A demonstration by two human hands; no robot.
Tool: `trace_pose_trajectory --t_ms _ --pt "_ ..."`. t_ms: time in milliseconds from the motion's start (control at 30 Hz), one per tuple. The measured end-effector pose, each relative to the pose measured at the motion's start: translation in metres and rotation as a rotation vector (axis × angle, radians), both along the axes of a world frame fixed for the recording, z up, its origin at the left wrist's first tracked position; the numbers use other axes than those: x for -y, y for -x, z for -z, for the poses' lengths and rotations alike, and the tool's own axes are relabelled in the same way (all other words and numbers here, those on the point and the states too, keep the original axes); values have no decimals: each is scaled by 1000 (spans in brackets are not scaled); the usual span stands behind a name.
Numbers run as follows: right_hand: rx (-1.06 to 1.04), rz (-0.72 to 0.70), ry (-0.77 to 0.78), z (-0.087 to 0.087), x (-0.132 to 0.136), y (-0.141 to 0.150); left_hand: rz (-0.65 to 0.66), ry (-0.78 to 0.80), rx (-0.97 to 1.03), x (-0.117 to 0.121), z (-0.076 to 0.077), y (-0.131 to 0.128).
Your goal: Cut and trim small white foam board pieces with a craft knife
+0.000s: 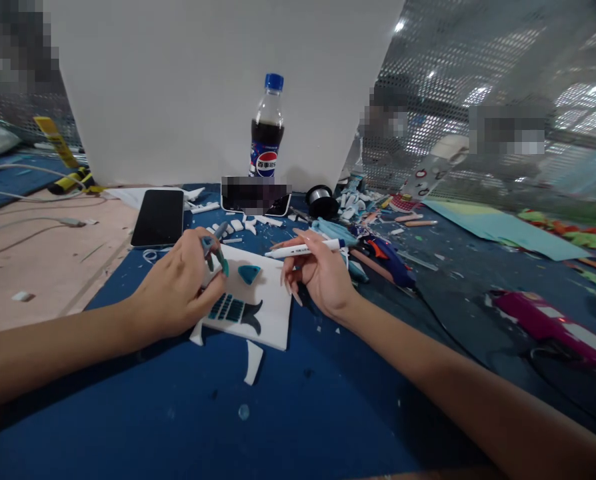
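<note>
A white foam sheet (pixel 265 303) with teal painted shapes lies on the blue mat in front of me. My left hand (pixel 178 290) rests on its left part, fingers closed on a small teal and white piece together with a grey-tipped tool (pixel 218 235). To the right, my right hand (pixel 318 273) holds a white marker (pixel 303 250) level above the sheet's right edge, its cap pointing left. A teal triangle (pixel 249 273) sits on the sheet between the two hands.
A cola bottle (pixel 267 130) stands against the white board behind. A black phone (pixel 159 217), a wire spool (pixel 321 199), a blue glue gun (pixel 388 260), a pink tool (pixel 553 327), foam scraps (pixel 253 360) and coloured paper (pixel 508 227) lie around.
</note>
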State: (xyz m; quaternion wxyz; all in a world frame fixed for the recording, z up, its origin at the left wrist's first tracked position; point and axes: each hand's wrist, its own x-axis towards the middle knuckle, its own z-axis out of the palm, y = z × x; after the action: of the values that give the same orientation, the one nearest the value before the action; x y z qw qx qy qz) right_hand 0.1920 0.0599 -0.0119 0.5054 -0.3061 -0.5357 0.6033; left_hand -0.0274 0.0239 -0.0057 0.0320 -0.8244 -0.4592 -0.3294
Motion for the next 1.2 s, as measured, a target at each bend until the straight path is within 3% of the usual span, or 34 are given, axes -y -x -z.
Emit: trace_pose_trajectory --t_ms 100,233,400,500,700,867,1200 --pt "14 33 -10 1 -2 -2 -10 57 91 -1 0 1" --pt "-30 168 -92 -4 3 -3 103 41 157 2 -1 1" --pt "15 270 -260 -17 23 -2 204 -78 137 3 2 1" --pt "26 292 -318 -22 37 0 182 -40 86 2 3 2" --pt "19 276 -422 -24 50 1 156 -30 -62 2 -5 0" --pt "108 213 -383 -22 47 -1 193 -91 -124 2 -7 -3" --pt "93 161 -362 -21 49 1 278 -143 -112 2 -3 -4"
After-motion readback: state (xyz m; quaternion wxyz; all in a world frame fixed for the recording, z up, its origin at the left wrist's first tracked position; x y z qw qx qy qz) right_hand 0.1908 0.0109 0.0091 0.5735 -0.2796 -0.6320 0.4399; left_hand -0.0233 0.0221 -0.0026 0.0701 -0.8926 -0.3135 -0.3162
